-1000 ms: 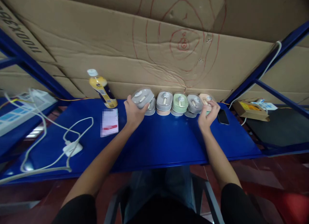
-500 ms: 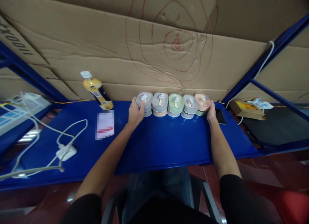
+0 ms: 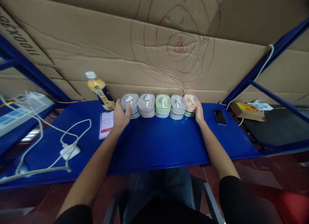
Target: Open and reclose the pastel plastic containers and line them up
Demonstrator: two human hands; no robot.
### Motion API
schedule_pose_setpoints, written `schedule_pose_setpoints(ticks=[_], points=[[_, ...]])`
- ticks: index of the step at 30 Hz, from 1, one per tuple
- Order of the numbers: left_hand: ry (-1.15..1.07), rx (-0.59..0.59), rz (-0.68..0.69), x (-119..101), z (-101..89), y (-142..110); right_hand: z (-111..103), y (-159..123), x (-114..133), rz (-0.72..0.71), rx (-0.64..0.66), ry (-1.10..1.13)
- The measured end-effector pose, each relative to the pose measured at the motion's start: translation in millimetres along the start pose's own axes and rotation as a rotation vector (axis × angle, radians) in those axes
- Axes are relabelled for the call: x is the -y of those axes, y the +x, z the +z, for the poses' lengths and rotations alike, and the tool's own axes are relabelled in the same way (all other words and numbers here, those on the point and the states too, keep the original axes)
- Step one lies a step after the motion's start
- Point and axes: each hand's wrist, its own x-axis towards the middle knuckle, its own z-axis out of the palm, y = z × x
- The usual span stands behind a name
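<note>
Against the cardboard stands a row of rounded, clear-lidded plastic boxes stacked two high, each upper lid showing a round sticker and a small cream bar. From left, the upper ones are a grey box (image 3: 129, 101), another grey box (image 3: 146, 103), a green box (image 3: 163, 103), a third grey box (image 3: 178, 103) and a peach box (image 3: 191, 101). My left hand (image 3: 122, 116) grips the leftmost grey box, thumb at its front and fingers around its left side. Flat against the peach box's right side lies my right hand (image 3: 199, 113), fingers extended and partly hidden.
A yellow drink bottle (image 3: 100, 90) and a lit phone (image 3: 105, 124) are left of the row. A dark phone (image 3: 220, 117) lies to the right. White cables and a charger (image 3: 70, 151) occupy the blue table's (image 3: 159, 146) left side. Blue shelf posts flank it.
My left hand set the raised grey box level on its stack. My right hand moved to the peach box's outer side. The row slid left along the table, uncovering the dark phone.
</note>
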Motion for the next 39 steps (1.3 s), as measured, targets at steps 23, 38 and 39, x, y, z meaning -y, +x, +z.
schedule_pose_setpoints(ticks=[23, 38, 39], points=[[-0.06, -0.083, 0.367, -46, -28.5, -31, -19, -26, 90, -0.216, -0.295, -0.219], [-0.317, 0.834, 0.35, -38, 6.4, -85, 33, -123, 111, -0.352, 1.001, -0.014], [-0.291, 0.818, 0.347, -38, 8.5, -88, 33, -123, 109, -0.357, 0.992, -0.074]])
